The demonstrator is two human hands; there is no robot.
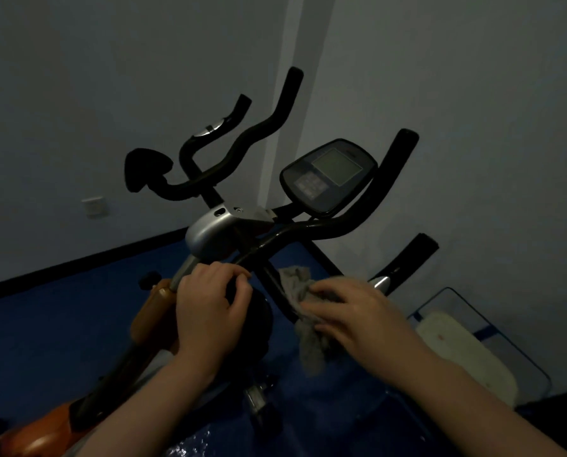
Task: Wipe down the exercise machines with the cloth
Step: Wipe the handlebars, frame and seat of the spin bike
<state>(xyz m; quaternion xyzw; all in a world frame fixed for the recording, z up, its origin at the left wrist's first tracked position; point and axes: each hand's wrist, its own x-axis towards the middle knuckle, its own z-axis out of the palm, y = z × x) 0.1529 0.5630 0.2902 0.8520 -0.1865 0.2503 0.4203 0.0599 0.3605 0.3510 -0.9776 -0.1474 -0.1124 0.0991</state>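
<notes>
Exercise bike [229, 232]: 1 unit, upright, dimly lit, standing on blue floor near a wall corner. Black curved handlebars with padded grips rising on both sides; silver-grey housing at the stem; orange frame panels lower left. Console [328, 175]: dark oval, tilted, grey screen above a keypad, mounted right of the stem. Cloth [303, 311]: 1 piece, grey, crumpled, pressed against a black bar below the handlebars, lower end hanging loose.

Single head-worn view, wide-angle. Looks forward and steeply down over exercise bike [242, 225] handlebars, close range. Both forearms enter from bottom edge. Blue floor [61, 308] below, wall corner [285, 94] behind.
</notes>
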